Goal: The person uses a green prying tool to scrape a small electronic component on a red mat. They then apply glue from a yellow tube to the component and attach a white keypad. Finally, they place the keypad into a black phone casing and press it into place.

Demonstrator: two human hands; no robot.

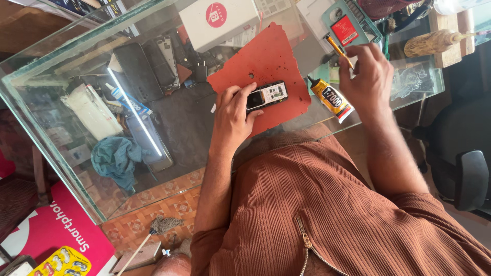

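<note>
Left hand [232,115] grips opened phone [267,95] on red mat [271,56] — right hand [367,76] pinches screwdriver [337,49], glue tube [331,98] nr.

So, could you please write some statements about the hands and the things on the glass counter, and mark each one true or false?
1. The left hand rests on an opened phone. True.
2. The phone lies on a blue mat. False: the mat is red.
3. The right hand holds a yellow-handled tool. True.
4. The glue tube is in the left hand. False: it lies on the glass counter, near the right hand.
5. A teal cloth lies below the glass. True.
</note>
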